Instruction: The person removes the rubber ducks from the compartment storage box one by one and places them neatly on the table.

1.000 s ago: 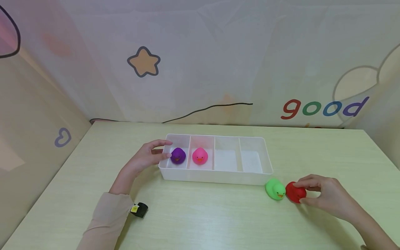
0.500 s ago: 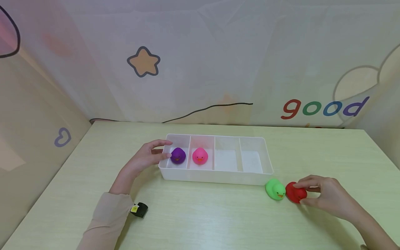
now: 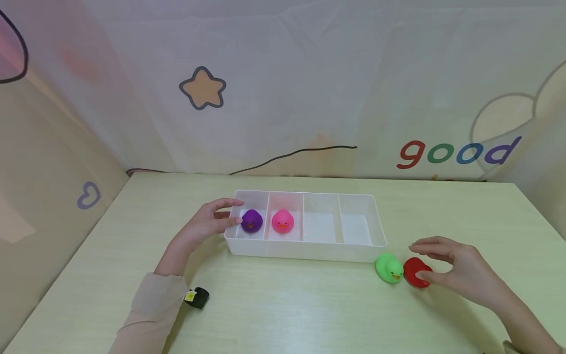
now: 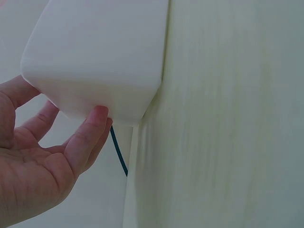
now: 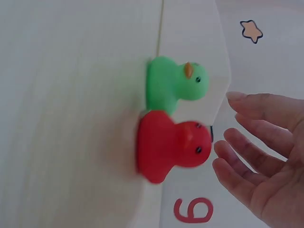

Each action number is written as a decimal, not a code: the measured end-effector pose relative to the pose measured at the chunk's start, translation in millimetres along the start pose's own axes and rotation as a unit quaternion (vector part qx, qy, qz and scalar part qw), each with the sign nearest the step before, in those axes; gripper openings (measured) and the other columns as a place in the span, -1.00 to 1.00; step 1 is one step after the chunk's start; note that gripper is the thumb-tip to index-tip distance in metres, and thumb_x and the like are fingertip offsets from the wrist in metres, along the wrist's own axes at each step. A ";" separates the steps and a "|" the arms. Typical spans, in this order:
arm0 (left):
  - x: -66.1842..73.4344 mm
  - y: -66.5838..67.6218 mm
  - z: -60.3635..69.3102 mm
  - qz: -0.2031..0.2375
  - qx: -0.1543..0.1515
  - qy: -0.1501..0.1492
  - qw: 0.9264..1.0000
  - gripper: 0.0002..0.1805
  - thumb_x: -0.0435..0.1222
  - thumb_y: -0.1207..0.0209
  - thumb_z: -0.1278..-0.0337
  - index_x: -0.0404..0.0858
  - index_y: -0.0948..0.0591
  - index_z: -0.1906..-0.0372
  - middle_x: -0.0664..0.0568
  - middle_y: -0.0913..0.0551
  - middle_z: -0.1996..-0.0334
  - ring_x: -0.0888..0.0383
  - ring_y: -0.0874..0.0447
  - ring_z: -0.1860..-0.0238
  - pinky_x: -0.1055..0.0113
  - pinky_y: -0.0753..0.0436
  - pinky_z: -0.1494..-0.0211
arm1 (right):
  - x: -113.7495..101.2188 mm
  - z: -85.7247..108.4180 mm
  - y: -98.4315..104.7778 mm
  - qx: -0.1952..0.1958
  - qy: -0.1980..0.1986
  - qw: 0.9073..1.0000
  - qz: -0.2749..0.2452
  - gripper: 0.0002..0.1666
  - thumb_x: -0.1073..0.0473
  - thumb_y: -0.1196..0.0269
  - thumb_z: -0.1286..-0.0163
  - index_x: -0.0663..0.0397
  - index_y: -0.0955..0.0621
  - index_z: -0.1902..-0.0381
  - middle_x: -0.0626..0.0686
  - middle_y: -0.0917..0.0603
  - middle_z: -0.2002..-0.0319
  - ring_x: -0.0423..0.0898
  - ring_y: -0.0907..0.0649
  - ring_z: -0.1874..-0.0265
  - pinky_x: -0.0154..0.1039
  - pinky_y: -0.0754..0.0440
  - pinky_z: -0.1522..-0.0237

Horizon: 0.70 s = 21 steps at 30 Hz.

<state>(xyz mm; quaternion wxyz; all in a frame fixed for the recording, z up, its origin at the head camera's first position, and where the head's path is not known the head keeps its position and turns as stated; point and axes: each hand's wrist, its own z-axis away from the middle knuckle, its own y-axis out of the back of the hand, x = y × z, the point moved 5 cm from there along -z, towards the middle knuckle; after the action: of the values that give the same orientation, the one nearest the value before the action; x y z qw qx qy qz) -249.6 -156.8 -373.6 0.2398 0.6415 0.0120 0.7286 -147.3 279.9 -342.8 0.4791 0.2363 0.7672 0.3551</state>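
- In the head view the thumb of the right hand (image 3: 460, 270) covers part of the red duck (image 3: 413, 271), hiding most of its face; the right wrist view shows the head bare, with black eyes.
- That right hand has no grip: its fingers are spread and, in the right wrist view, apart from the duck.
- The red duck is at lower right of the head view, on the table (image 3: 309, 309), glossy, round and plain red. The green duck (image 3: 389, 268), orange-beaked, sits against its left side.
- Whether the green duck touches the corner of the white tray (image 3: 305, 250) is hard to tell.
- The left hand (image 3: 205, 221) grasps the tray's left end, at centre; its left wrist view cuts the tray off at the top and hides the compartments.
- The purple duck (image 3: 252, 221) fills the leftmost compartment, the pink duck (image 3: 283, 221) the next.
- The bottom edge crops the left sleeve (image 3: 152, 300).
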 end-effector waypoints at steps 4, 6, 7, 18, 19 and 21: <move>0.7 -0.2 0.0 0.000 0.000 -0.003 1.000 -0.46 -0.26 -0.21 -0.07 -0.26 -0.39 -0.19 -0.14 -0.26 -0.26 -0.19 -0.28 -0.22 0.06 -0.53 0.01 | -14.7 -9.1 0.7 0.020 0.011 0.999 -0.023 -0.48 0.41 -0.47 0.19 0.22 -0.62 0.15 -0.30 -0.54 0.18 -0.54 -0.53 0.23 -0.70 -0.41 0.20; 0.8 -0.4 -0.4 0.000 0.000 -0.006 1.000 -0.46 -0.26 -0.22 -0.07 -0.26 -0.39 -0.19 -0.14 -0.27 -0.26 -0.19 -0.29 -0.22 0.07 -0.54 0.02 | -22.5 -14.1 0.3 0.028 0.018 0.999 -0.037 -0.49 0.41 -0.45 0.17 0.22 -0.62 0.15 -0.29 -0.54 0.17 -0.54 -0.53 0.22 -0.69 -0.41 0.18; 0.8 -0.6 -0.6 0.000 0.000 -0.007 1.000 -0.45 -0.26 -0.22 -0.06 -0.26 -0.39 -0.19 -0.15 -0.27 -0.26 -0.19 -0.29 -0.21 0.07 -0.54 0.02 | -26.4 -16.6 -0.1 0.030 0.022 0.998 -0.043 -0.49 0.42 -0.45 0.16 0.23 -0.62 0.15 -0.28 -0.55 0.17 -0.54 -0.53 0.21 -0.68 -0.41 0.17; 0.4 -0.9 -0.7 0.000 -0.001 -0.005 1.000 -0.46 -0.26 -0.21 -0.07 -0.25 -0.39 -0.20 -0.14 -0.27 -0.26 -0.19 -0.29 -0.22 0.08 -0.54 0.02 | -57.9 -44.9 -12.7 0.024 0.055 0.996 -0.072 -0.47 0.43 -0.43 0.13 0.23 -0.61 0.10 0.09 -0.60 0.14 -0.51 -0.51 0.16 -0.64 -0.43 0.13; 0.2 -0.7 -0.5 -0.001 0.000 -0.004 1.000 -0.46 -0.26 -0.21 -0.07 -0.24 -0.39 -0.20 -0.14 -0.27 -0.26 -0.18 -0.29 -0.22 0.08 -0.54 0.01 | -60.4 -47.7 -14.4 0.023 0.056 0.995 -0.074 -0.48 0.42 -0.43 0.12 0.23 -0.61 0.09 0.11 -0.60 0.13 -0.52 -0.50 0.15 -0.64 -0.43 0.13; -0.2 -0.4 0.1 -0.002 0.001 -0.002 1.000 -0.46 -0.26 -0.22 -0.07 -0.24 -0.40 -0.19 -0.13 -0.27 -0.26 -0.18 -0.28 -0.23 0.07 -0.53 0.01 | -65.0 -53.0 -18.1 0.018 0.054 0.995 -0.076 -0.48 0.41 -0.43 0.10 0.22 -0.60 0.08 0.11 -0.60 0.13 -0.53 -0.49 0.15 -0.61 -0.44 0.12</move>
<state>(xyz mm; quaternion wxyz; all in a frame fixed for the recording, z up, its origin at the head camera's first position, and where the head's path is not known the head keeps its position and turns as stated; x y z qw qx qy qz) -249.4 -156.5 -373.9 0.2402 0.6434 0.0134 0.7267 -167.7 205.8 -304.6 0.4580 0.1663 0.8142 0.3157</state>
